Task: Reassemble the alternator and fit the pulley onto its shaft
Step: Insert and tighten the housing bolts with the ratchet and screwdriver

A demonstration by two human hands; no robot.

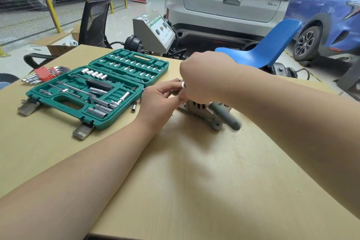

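Both hands clamped together over alternator (202, 110) top: right hand (202, 78) grips ratchet (224, 115), handle trailing toward me, left hand (159, 101) pinches socket end, pulley hidden beneath hands.

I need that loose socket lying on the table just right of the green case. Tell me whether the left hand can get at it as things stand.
Probably yes. The loose socket lies bare on the table, just beside the left hand, with nothing between them. But that hand's grip is busy on a part at the alternator, so it must let go first.

Green toolcase (64, 101), silver-grey alternator (196, 108)
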